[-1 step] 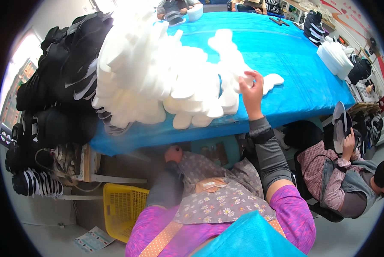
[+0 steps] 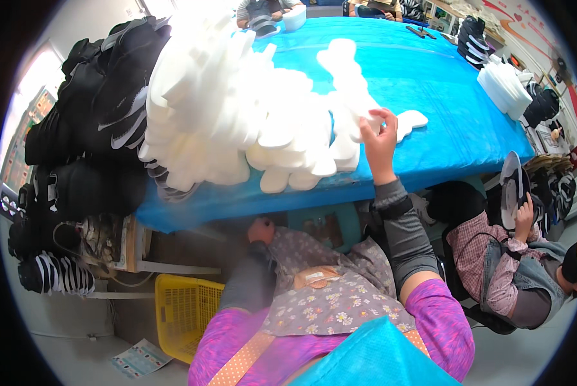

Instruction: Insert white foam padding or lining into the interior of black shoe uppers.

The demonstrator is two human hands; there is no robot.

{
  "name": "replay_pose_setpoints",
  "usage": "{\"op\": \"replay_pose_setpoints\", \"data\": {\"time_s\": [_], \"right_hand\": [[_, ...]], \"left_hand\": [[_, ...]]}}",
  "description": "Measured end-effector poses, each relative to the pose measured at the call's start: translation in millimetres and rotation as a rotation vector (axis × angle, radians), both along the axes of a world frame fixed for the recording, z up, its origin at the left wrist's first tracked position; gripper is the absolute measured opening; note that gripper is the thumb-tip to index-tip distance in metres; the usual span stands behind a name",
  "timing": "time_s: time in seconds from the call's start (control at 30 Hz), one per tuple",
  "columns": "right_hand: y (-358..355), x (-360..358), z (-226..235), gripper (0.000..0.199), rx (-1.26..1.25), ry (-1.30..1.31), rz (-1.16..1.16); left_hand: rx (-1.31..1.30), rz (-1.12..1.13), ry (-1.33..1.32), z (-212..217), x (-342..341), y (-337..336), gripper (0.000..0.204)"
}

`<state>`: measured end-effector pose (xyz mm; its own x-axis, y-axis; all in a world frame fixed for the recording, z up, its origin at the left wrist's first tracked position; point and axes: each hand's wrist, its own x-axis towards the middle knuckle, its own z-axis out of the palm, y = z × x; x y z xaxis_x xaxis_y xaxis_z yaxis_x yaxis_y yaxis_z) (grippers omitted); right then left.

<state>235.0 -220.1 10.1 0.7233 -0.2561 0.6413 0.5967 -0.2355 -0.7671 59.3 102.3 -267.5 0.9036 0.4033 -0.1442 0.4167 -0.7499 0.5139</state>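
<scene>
My right hand (image 2: 380,143) is over the blue-covered table (image 2: 430,83), its thumb and fingers pinched at the edge of a white foam insole (image 2: 360,96). Another white insole (image 2: 412,121) lies flat just right of the fingers. To the left rises a big heap of white insoles (image 2: 205,109), its top washed out by glare. Low before me, below the table's near edge, my left hand (image 2: 261,231) rests by my flowered apron with its fingers curled in. Whatever it may hold is hidden.
Black shoes (image 2: 102,109) pile high at the left. A yellow crate (image 2: 185,312) stands on the floor. At the right sits a person (image 2: 500,264) holding a shoe piece. White insoles (image 2: 504,87) are stacked at the table's right edge. Two people work across the table.
The white insoles by my right hand have shifted slightly away and to the right. My right hand has barely moved, and my left hand stays in place.
</scene>
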Motion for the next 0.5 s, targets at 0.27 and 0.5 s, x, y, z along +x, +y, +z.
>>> {"op": "replay_pose_setpoints", "data": {"time_s": [0.27,0.5], "right_hand": [[8,-39,-27,0.049,-0.289,0.432,0.237],[6,-10,-12,0.058,-0.500,0.100,0.064]], "left_hand": [[0.008,-0.018,-0.028,-6,3,1,0.032],[0.000,0.000,-0.052,-2,3,1,0.032]]}}
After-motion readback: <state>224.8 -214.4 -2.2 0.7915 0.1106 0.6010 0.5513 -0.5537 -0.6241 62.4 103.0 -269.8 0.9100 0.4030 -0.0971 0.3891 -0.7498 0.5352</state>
